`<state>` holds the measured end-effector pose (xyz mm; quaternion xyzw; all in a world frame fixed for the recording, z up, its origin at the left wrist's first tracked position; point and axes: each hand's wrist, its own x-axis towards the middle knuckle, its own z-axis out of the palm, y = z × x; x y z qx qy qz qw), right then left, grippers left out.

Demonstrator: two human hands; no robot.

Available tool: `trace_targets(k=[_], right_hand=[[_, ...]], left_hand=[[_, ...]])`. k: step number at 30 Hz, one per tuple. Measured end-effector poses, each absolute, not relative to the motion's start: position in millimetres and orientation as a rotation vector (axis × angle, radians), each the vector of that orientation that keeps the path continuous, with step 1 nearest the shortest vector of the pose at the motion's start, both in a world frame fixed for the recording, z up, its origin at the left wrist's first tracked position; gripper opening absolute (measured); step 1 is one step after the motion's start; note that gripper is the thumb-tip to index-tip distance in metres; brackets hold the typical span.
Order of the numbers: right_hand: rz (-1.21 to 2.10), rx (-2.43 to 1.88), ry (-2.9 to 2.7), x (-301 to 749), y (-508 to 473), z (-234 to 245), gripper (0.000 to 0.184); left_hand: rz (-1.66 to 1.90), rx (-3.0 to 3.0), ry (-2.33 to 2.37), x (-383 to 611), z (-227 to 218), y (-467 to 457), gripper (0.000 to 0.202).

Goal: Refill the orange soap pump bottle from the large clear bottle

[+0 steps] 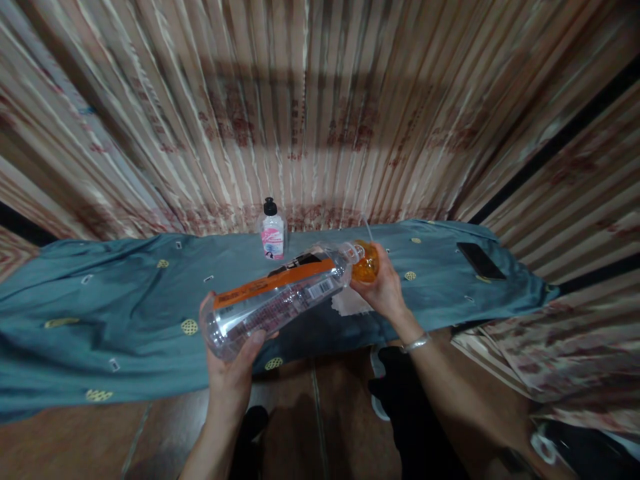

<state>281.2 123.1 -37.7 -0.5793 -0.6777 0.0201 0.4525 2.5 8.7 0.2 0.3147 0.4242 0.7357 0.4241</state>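
My left hand (233, 363) is wrapped round the lower end of a large clear plastic bottle (285, 287) with an orange and black label. The bottle tilts, its neck pointing up to the right. In my right hand (385, 287) is a small translucent orange container (367, 261), right at the bottle's mouth. Whether the two touch, or liquid runs between them, I cannot tell. A thin pale stick or straw (367, 227) rises above the orange container. Below the bottle's neck lies a whitish sheet (350, 305), perhaps tissue.
A small clear bottle (273, 233) with a black cap and pink label stands upright towards the back. A dark phone (480, 260) lies at the right on the teal cloth (140, 300). Pleated curtains (300, 120) hang behind and at the sides.
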Motion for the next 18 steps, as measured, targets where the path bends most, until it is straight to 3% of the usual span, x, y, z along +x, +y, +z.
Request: trace_targets(k=[18], right_hand=[[-0.009, -1.385, -1.702, 283.5, 124.3, -41.1, 0.096]], left_hand=[[1.869, 0.789, 1.056, 4.3, -1.9, 9.6, 0.090]])
